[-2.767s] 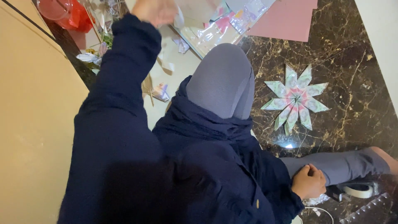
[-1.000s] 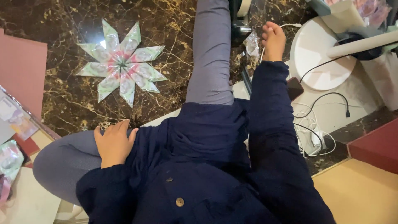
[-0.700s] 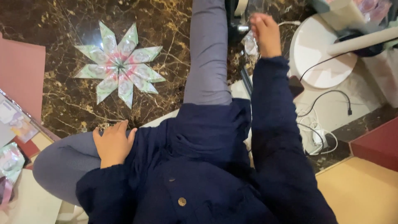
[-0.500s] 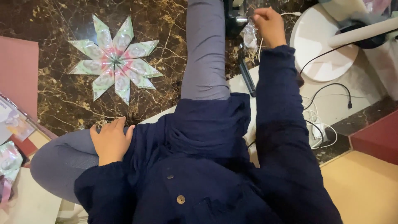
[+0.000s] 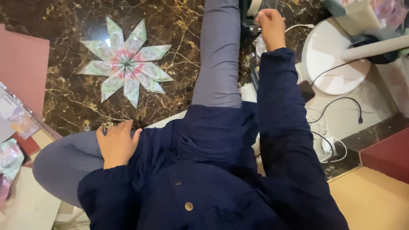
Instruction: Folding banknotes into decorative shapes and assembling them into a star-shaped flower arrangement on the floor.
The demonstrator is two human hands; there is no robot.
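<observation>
Sitting on the dark marble floor (image 5: 85, 17), I see my two hands far from each other. I take the folded paper star (image 5: 127, 73) as my landmark. It lies flat on the marble, with pale green points and a pink centre, and nothing touches it.

My left hand (image 5: 116, 145) is below the star, on the near side of it, resting flat on my grey trouser knee (image 5: 64, 164). The fingers are loosely spread and hold nothing. Something small shows just at the fingertips, but I cannot tell what it is.

My right hand (image 5: 269, 26) is well to the right of the star, on the other side of my stretched leg (image 5: 219, 55). It is curled into a closed fist at a crinkled clear wrapping (image 5: 260, 44) and a dark object (image 5: 247, 32). I cannot tell which of them the fingers really pinch, because the hand covers the place.

Further right from the star stands a round white base (image 5: 328, 64) with a white pole (image 5: 375, 46), and thin black cables (image 5: 341, 102) run over the floor there. Left of the star lies a pink sheet (image 5: 21, 72), with some shiny packets (image 5: 15, 117) below it.
</observation>
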